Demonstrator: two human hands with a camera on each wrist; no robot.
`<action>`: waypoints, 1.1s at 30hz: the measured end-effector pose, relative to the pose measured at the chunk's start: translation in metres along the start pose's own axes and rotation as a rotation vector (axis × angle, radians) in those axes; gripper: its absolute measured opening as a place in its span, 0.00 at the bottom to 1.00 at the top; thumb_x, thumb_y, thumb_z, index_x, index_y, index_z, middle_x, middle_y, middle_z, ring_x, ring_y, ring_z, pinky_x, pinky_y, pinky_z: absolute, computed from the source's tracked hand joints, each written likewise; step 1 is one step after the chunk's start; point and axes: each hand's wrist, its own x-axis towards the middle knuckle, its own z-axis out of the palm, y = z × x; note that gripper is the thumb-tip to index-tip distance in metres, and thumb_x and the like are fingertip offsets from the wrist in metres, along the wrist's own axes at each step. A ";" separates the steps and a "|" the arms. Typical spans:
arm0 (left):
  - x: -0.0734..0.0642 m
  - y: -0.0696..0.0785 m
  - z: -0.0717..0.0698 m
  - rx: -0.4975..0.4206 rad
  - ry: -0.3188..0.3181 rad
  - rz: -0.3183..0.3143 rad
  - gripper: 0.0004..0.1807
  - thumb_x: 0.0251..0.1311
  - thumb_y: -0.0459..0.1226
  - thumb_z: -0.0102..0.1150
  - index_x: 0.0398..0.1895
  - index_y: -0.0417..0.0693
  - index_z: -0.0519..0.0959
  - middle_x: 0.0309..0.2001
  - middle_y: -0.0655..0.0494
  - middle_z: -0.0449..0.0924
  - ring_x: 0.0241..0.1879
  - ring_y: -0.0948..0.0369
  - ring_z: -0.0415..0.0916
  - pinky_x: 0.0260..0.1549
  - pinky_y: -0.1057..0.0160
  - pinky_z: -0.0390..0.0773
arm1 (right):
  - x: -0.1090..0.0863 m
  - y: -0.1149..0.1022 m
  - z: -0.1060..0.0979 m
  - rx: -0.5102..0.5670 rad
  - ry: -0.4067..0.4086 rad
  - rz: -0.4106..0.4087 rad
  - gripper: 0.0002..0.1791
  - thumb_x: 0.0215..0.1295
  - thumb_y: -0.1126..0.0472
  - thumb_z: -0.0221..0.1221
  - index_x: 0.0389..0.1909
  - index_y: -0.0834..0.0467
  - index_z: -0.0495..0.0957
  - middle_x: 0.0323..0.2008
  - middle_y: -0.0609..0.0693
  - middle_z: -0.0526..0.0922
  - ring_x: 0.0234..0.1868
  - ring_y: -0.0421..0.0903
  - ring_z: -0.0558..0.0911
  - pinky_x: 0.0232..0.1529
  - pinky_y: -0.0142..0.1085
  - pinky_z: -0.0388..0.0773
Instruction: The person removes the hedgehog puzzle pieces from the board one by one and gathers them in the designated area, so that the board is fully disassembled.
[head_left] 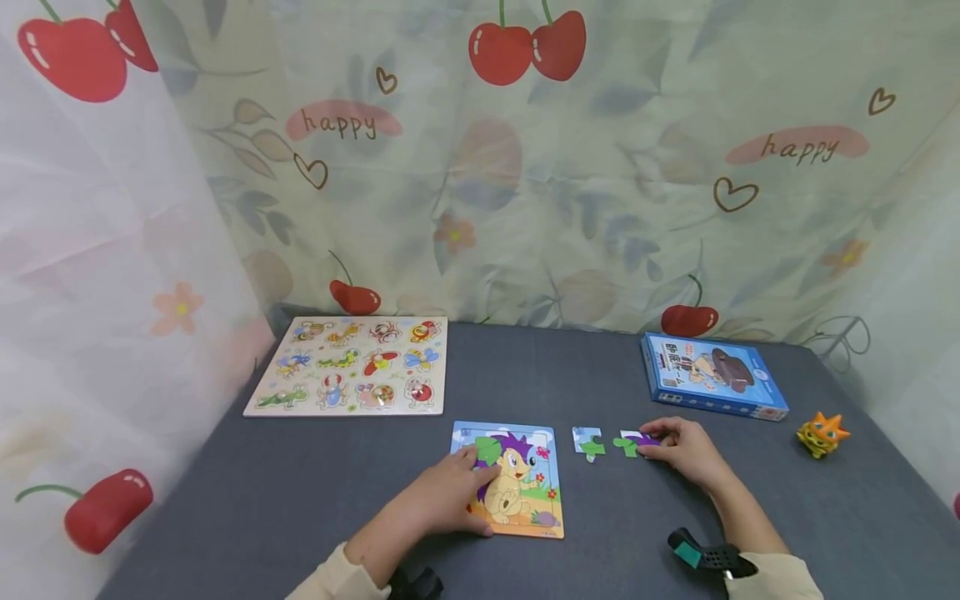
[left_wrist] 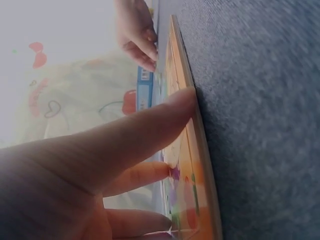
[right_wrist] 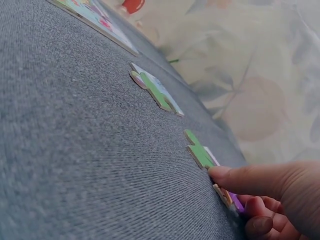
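The left hand (head_left: 450, 492) rests on the left side of a hedgehog puzzle board (head_left: 536, 496), its fingers spread over the picture and its thumb touching the edge. The board lies flat around the middle of the desk (head_left: 600, 517), well in from the left and right edges. To its right, the right hand (head_left: 686, 454) pinches a green, white and purple puzzle piece (head_left: 624, 444) between thumb and fingers; whether the piece is fully clear of the surface, I cannot tell. A blue, white and green piece (head_left: 587, 440) lies loose between that one and the board, touching neither.

An insect puzzle board (head_left: 345, 412) lies by the desk's far left corner. A blue box (head_left: 708, 377) lies near the far right corner, and a small orange and yellow toy (head_left: 821, 435) stands near the right edge. Beyond the far edge hangs a cherry-printed curtain (head_left: 540, 217).
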 end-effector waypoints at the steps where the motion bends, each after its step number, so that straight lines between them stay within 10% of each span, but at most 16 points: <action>1: 0.000 0.001 -0.001 0.007 0.003 0.004 0.41 0.45 0.57 0.67 0.64 0.55 0.69 0.67 0.41 0.61 0.68 0.46 0.57 0.61 0.45 0.65 | 0.000 0.000 0.000 -0.001 -0.002 0.001 0.23 0.55 0.56 0.65 0.48 0.65 0.77 0.36 0.54 0.77 0.23 0.40 0.70 0.21 0.30 0.66; 20: 0.011 0.019 0.000 0.039 0.016 0.060 0.43 0.43 0.56 0.69 0.65 0.54 0.68 0.68 0.41 0.59 0.70 0.48 0.53 0.66 0.48 0.58 | 0.013 -0.031 0.012 0.019 -0.016 -0.028 0.23 0.55 0.56 0.65 0.48 0.66 0.78 0.23 0.48 0.74 0.16 0.39 0.68 0.17 0.30 0.66; 33: 0.018 0.029 0.003 0.049 -0.020 0.056 0.43 0.44 0.57 0.68 0.66 0.57 0.66 0.69 0.44 0.60 0.69 0.49 0.55 0.65 0.50 0.61 | 0.032 -0.072 0.048 0.083 -0.061 -0.161 0.17 0.56 0.61 0.65 0.44 0.67 0.80 0.33 0.55 0.79 0.27 0.43 0.70 0.24 0.29 0.70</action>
